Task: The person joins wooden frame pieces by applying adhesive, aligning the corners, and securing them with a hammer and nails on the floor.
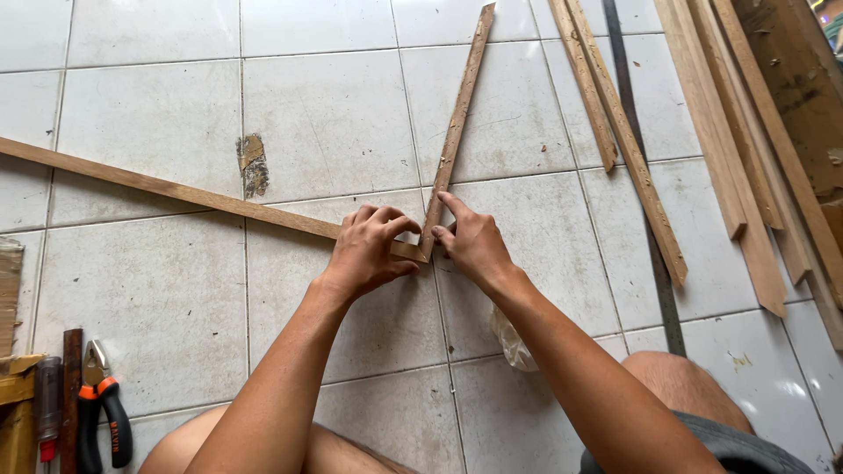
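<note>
- Left hand point(369, 250): fingers curled, pinching the near end of the long strip point(176, 190) at the corner joint, centre of frame.
- Right hand point(470, 241): index finger stretched along the near end of the upright strip point(457, 127), other fingers gripping it at the same joint.
- Long strip lies flat on the floor point(325, 123), running from the far left edge to the hands.
- Upright strip runs from the hands away to the far centre, slightly right-leaning; its near end touches the long strip's end, making an L corner.
- Floor: white tiles, one chipped patch point(253, 164) just beyond the long strip.
- Wood pile point(746, 167): several loose strips, far right, well apart from the hands.
- Dark flat bar point(654, 254) lies under and beside that pile, running near to far.
- Pliers point(105, 408) with orange-black handles, near left, beside other tools that are partly cut off.
- Clear plastic scrap point(511, 342) under the right forearm.
- Person's bare knees at the near edge, grey shorts point(738, 443) near right.
</note>
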